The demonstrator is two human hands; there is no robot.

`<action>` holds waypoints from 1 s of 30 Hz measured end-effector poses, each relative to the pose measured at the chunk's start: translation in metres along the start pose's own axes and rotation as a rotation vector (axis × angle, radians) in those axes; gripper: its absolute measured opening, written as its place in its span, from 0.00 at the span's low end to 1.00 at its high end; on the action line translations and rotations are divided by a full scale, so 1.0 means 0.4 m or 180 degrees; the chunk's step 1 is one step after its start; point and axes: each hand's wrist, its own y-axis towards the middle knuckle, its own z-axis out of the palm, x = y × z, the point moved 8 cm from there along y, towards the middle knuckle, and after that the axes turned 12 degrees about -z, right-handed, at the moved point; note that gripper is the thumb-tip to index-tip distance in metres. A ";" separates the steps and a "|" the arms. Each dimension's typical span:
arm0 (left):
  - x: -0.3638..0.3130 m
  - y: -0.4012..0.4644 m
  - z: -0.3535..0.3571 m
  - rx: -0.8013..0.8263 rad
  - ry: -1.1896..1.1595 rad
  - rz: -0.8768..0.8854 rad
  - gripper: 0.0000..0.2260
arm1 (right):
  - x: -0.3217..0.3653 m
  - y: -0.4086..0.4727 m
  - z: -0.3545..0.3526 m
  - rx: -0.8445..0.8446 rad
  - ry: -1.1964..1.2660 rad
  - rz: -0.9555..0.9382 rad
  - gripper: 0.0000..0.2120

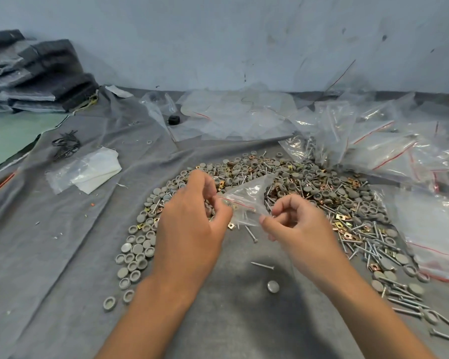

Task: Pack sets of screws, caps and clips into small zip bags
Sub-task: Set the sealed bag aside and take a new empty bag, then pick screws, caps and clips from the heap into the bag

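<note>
Clear plastic zip bag (246, 200) is held above the heap of caps, clips and screws (309, 193), left hand (192, 211) and right hand (293, 221) pinching it; press the seal evenly, I'd say

Two hands: the left hand (192, 216) and the right hand (296, 224). One zip bag (246, 198) is held between them. Caps (138, 252), clips (344, 218) and screws (368, 244) lie in a heap too many to count. One lone cap (273, 286) and one lone screw (262, 266) lie near. One black knob (174, 119).
</note>
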 end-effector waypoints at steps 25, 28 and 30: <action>0.038 0.012 0.059 0.0296 0.0298 0.0071 0.09 | -0.068 -0.007 0.098 0.1095 -0.2528 -0.0622 0.06; 0.043 0.017 0.054 0.0312 0.0243 0.0075 0.14 | -0.056 -0.021 0.094 0.1229 -0.2878 -0.0878 0.06; 0.040 0.018 0.052 0.0331 0.0360 0.0068 0.15 | -0.026 -0.019 0.072 0.1030 -0.2237 -0.0830 0.03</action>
